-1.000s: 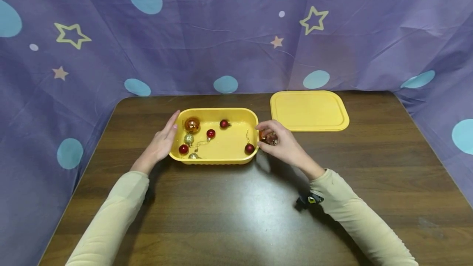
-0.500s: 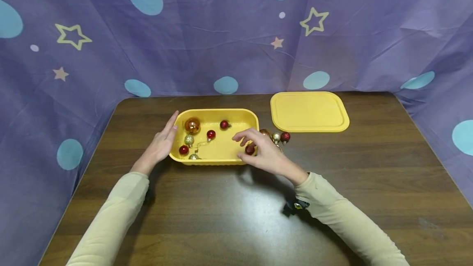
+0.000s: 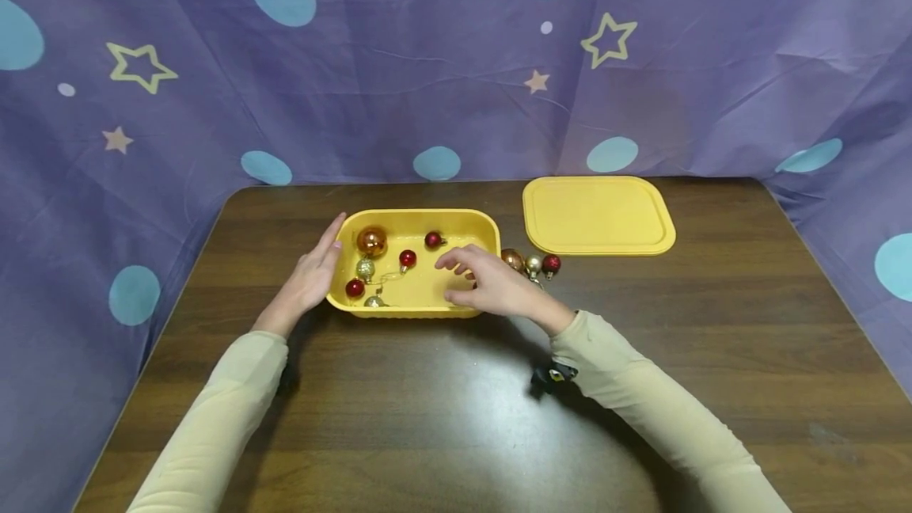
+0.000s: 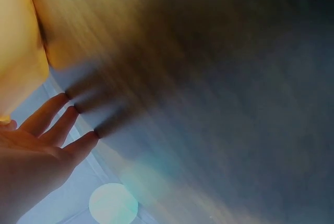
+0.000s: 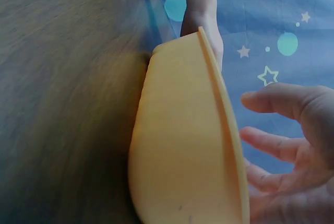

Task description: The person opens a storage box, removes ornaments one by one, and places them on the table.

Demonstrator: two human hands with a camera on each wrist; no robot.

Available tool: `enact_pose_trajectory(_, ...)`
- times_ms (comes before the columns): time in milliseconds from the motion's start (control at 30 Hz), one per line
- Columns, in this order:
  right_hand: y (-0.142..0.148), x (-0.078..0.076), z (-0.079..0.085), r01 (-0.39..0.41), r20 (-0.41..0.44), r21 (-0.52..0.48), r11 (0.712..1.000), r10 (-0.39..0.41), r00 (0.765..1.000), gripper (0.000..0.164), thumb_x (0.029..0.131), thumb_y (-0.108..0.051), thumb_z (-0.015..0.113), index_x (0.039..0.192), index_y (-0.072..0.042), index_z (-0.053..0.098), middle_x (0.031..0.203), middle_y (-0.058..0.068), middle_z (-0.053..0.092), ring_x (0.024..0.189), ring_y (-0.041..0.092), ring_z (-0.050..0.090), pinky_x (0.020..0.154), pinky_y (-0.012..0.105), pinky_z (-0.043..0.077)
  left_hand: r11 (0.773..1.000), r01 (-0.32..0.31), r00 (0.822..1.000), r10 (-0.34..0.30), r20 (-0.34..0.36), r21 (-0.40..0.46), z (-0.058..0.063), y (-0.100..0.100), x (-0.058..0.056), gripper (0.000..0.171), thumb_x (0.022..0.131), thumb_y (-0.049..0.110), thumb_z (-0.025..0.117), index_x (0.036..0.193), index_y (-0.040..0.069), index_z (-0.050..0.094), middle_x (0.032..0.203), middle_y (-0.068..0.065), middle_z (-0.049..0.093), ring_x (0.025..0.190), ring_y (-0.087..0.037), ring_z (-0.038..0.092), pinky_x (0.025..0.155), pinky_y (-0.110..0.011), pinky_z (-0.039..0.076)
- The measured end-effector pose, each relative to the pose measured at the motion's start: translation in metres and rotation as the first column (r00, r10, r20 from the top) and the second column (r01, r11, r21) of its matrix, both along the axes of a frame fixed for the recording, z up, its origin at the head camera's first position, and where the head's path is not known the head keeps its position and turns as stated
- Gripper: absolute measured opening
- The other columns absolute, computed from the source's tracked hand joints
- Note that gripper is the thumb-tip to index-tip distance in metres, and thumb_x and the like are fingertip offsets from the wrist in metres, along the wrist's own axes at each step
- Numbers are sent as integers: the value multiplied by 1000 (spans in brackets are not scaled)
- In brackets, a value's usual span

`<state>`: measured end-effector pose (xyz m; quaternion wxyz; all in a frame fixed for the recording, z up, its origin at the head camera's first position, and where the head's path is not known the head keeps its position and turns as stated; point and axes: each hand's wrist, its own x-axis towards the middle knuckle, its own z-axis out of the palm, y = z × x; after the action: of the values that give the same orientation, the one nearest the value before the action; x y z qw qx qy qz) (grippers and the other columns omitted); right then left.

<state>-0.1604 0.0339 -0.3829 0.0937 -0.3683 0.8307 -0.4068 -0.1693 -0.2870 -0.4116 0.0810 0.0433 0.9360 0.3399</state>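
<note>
A yellow plastic container (image 3: 419,290) holds several Christmas baubles, among them a large shiny orange one (image 3: 372,241), a glittery gold one (image 3: 365,268) and a dark red one (image 3: 434,240). My left hand (image 3: 308,278) lies along the container's left end, fingers extended. Over the right end hovers my right hand (image 3: 495,283), its fingers loosely bent and apart; it hides that corner. In the right wrist view, those spread fingers (image 5: 274,145) show beyond the rim with nothing between them. The left wrist view shows the left fingers (image 4: 62,125) straight.
Just right of the container lie more baubles: a bronze one (image 3: 512,259), a gold one (image 3: 533,263) and a red one (image 3: 552,264). A yellow lid (image 3: 598,215) is flat at the back of the wooden table (image 3: 399,418). A purple curtain (image 3: 456,62) hangs behind.
My right hand has moved left from the baubles beside the container to above its right end, uncovering those baubles and hiding the dark red one inside. The left hand stays put.
</note>
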Motion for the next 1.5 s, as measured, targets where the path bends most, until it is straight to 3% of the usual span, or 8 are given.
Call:
enact_pose_trajectory(200, -11, -2, 8, 34, 21, 214, 976, -39, 999, 40, 90, -22, 66, 125, -5, 57, 125, 19, 56, 116, 30, 50, 98, 42, 41, 1000, -2, 1000, 2, 1, 6, 0, 1, 0, 52, 106, 42, 13, 155, 38, -3, 156, -21, 14, 131, -59, 21, 104, -69, 15)
enact_pose_trajectory(333, -15, -6, 10, 49, 75, 286, 957, -74, 994, 39, 92, -25, 64, 125, -5, 58, 124, 21, 56, 114, 31, 51, 96, 43, 43, 1000, -2, 1000, 2, 2, 7, 0, 1, 0, 52, 106, 43, 13, 155, 38, -3, 156, -21, 14, 131, -59, 21, 104, -69, 15)
enact_pose_trajectory(700, -22, -16, 10, 45, 126, 298, 953, -86, 988, 32, 93, -25, 62, 118, -4, 62, 115, 17, 60, 109, 28, 54, 94, 38, 44, 1000, -13, 1000, 13, 6, 8, -2, 1, 0, 51, 106, 42, 14, 154, 40, -2, 156, -21, 15, 131, -59, 22, 104, -70, 15)
enact_pose_trajectory(867, -23, -19, 8, -18, 226, 288, 957, -49, 973, 30, 95, -27, 60, 116, -6, 63, 115, 15, 63, 107, 26, 57, 91, 35, 46, 1000, -9, 1000, 9, 6, 13, -1, 1, 0, 51, 106, 42, 14, 154, 40, -2, 156, -23, 15, 131, -60, 21, 103, -70, 15)
enact_pose_trajectory(1067, -22, -24, 6, -112, 397, 253, 961, 2, 918, 26, 94, -27, 62, 112, -9, 63, 108, 6, 65, 101, 17, 57, 86, 29, 45, 1000, -7, 1000, 7, 1, 6, 0, 1, -1, 51, 106, 41, 14, 155, 39, -2, 155, -24, 15, 131, -60, 21, 103, -70, 15)
enact_pose_trajectory(1200, -21, -29, 2, -243, 500, 180, 953, 124, 857, 28, 93, -20, 61, 116, -3, 62, 103, 4, 65, 94, 13, 57, 84, 27, 45, 1000, -4, 1000, 4, -4, 6, -1, 2, -1, 51, 106, 41, 13, 155, 38, -2, 155, -24, 15, 131, -59, 21, 104, -70, 15)
enact_pose_trajectory(1333, -17, -35, -2, -375, 536, 99, 922, 268, 801, 31, 94, -14, 58, 120, 1, 61, 105, 4, 65, 94, 12, 59, 85, 26, 47, 1000, -1, 1000, 1, -9, 7, -1, 2, -1, 52, 106, 41, 13, 155, 37, -1, 155, -23, 15, 131, -59, 21, 104, -69, 15)
enact_pose_trajectory(1500, -11, -40, -7, -425, 563, -80, 902, 392, 728, 34, 90, -1, 54, 122, 7, 56, 107, 14, 65, 97, 15, 59, 88, 29, 48, 1000, -1, 1000, 1, -8, 5, 0, 2, 0, 52, 106, 42, 13, 155, 36, -1, 156, -22, 14, 132, -59, 20, 105, -69, 15)
